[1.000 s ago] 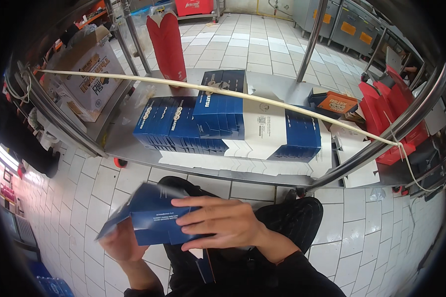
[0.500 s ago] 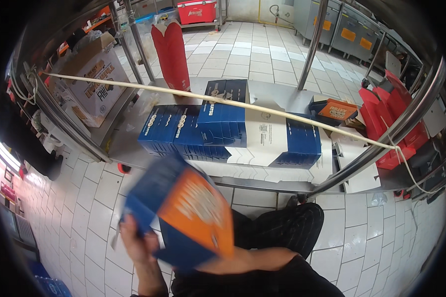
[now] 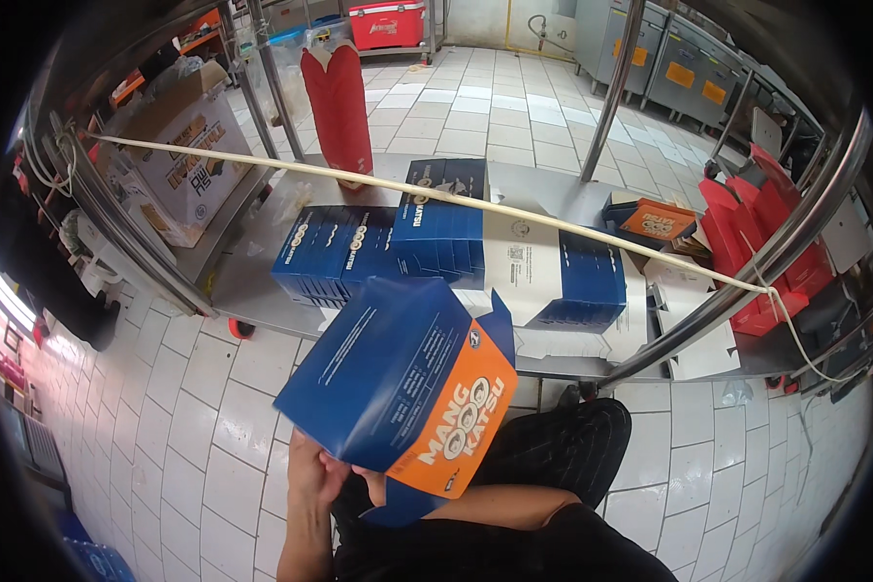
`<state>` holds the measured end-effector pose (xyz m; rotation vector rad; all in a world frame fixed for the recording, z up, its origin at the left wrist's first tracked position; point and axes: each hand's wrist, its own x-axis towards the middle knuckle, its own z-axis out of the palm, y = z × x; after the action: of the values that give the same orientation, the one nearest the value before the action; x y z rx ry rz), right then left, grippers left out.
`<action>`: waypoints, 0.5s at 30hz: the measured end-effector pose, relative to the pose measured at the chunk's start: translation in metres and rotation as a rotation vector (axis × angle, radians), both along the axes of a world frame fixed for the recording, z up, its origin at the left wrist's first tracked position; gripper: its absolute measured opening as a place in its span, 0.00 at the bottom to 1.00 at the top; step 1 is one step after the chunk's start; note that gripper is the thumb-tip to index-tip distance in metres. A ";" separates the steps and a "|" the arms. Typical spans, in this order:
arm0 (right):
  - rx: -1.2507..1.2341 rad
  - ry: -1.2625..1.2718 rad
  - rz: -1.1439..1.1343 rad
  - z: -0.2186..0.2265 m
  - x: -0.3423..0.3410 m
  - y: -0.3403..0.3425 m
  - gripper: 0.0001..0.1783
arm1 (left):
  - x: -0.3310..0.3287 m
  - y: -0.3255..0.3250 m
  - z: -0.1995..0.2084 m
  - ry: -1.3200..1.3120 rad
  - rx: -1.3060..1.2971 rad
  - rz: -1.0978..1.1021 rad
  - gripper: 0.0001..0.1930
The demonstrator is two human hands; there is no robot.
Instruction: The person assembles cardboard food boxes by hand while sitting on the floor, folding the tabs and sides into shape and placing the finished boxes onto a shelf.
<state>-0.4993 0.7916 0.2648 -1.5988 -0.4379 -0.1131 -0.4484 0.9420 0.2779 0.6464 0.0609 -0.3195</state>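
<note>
A blue cardboard food box (image 3: 388, 354) with an orange printed panel is held up, tilted, over my lap, and a blue flap juts out at its upper right. My left hand (image 3: 312, 473) grips its lower left edge, fingers closed on the cardboard. From the right my forearm reaches behind the box, and a few fingers of my right hand (image 3: 372, 482) show at its lower edge, pressed to it; the rest is hidden. Beyond the box, stacks of flattened blue-and-white cartons (image 3: 436, 238) lie on the metal shelf (image 3: 252, 301).
A pale pole (image 3: 398, 180) is tied across the cart frame above the stacks. Red folded cartons (image 3: 761, 238) lean at the right beside an orange-panelled carton (image 3: 658, 217). Further left stand a tall red carton stack (image 3: 339, 121) and a large carton (image 3: 189, 165). Steel posts (image 3: 616, 87) rise around the shelf.
The box has moved right and slightly up, and turned so its orange panel faces lower right. My left hand has shifted right with it, and right-hand fingers now show.
</note>
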 end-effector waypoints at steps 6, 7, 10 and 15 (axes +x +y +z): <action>-0.022 0.025 0.019 0.002 0.012 -0.007 0.26 | 0.010 0.003 -0.020 -0.002 -0.165 -0.109 0.14; -0.033 0.025 0.029 0.002 0.014 -0.007 0.26 | 0.005 -0.004 -0.014 0.034 -0.233 -0.161 0.15; -0.102 0.031 0.125 0.018 0.014 -0.028 0.28 | 0.006 -0.022 0.006 0.074 0.155 -0.140 0.21; -0.319 0.011 0.252 0.058 0.026 -0.098 0.30 | -0.006 -0.029 0.028 -0.970 1.292 0.205 0.33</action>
<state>-0.4729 0.6937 0.3225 -1.8397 -0.6702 0.1646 -0.4544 0.9127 0.3056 1.9987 -0.6457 0.3224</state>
